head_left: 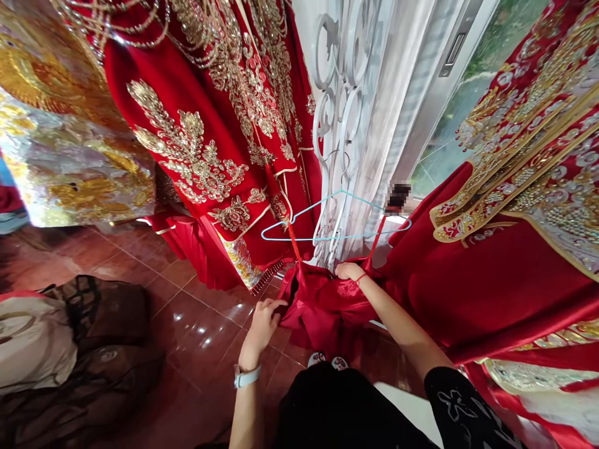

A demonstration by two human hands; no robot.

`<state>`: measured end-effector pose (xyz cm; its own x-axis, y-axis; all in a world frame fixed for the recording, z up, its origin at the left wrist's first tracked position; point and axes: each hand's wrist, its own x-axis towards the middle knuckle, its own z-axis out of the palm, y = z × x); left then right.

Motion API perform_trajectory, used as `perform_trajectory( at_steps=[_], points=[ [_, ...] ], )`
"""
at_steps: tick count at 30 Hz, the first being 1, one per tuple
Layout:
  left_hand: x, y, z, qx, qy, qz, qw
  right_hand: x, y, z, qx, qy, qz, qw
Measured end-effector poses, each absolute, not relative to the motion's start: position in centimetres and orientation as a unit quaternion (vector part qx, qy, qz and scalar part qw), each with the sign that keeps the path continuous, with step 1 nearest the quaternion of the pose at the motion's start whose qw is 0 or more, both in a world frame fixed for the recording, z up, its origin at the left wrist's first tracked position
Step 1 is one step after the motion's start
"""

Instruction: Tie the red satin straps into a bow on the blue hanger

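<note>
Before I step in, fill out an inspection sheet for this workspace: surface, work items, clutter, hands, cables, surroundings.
Surface: shiny reddish tiled floor.
Work items: red garment, hanging by thin straps from a light blue hanger.
Clutter: dark bag and pale bag on the left.
Hands: right hand holds the garment's top edge; left hand at its side edge, grip unclear.
Cables: nothing seen.
Surroundings: white metal grille behind; decorated red clothes hang on both sides.

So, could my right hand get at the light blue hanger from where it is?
Probably yes. The right hand is at the top edge of the red satin garment, close to the light blue hanger, with no obvious obstacle between, though it may need to leave the fabric first.
</note>
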<state>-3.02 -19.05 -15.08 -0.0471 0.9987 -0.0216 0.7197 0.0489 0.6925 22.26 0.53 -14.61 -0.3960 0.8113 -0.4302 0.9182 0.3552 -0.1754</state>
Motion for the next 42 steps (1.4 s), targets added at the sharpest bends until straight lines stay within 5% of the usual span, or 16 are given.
perform_trajectory(
  at_steps=[3, 9, 12, 21, 26, 31, 35, 39, 42],
  points=[
    [-3.4, -18.5, -14.9, 0.589, 0.687, 0.350, 0.241, 24.3, -0.5, -13.4, 0.491, 0.842, -0.205, 0.093],
    [-3.2, -13.8, -15.2, 0.348, 0.604, 0.637, 0.330, 26.5, -0.9, -12.0, 0.425, 0.794, -0.355, -0.252],
    [-3.0, -11.9, -14.6, 0.294, 0.557, 0.683, 0.370, 24.9, -1.1, -11.3, 0.431, 0.742, -0.391, -0.334],
    [-3.1, -10.6, -10.6, 0.402, 0.525, 0.639, 0.393, 18.1, -5.1, -10.1, 0.245, 0.812, -0.468, -0.247],
    [-1.3, -10.7, -10.7, 0.424, 0.472, 0.649, 0.420, 15.0, -3.2, -10.3, 0.298, 0.676, -0.592, -0.321],
    [-0.4, -11.7, -11.6, 0.147, 0.488, 0.650, 0.564, 13.4, -2.0, -9.6, 0.343, 0.507, -0.689, -0.387],
    [0.5, -13.4, -12.3, -0.036, 0.424, 0.622, 0.657, 13.0, -1.4, -9.6, 0.406, 0.460, -0.649, -0.450],
    [1.6, -14.6, -12.8, 0.017, 0.422, 0.662, 0.619, 12.5, -0.8, -9.7, 0.367, 0.520, -0.583, -0.505],
    [1.6, -14.6, -13.0, 0.175, 0.459, 0.719, 0.492, 12.1, -0.6, -9.9, 0.292, 0.473, -0.645, -0.524]
  ],
)
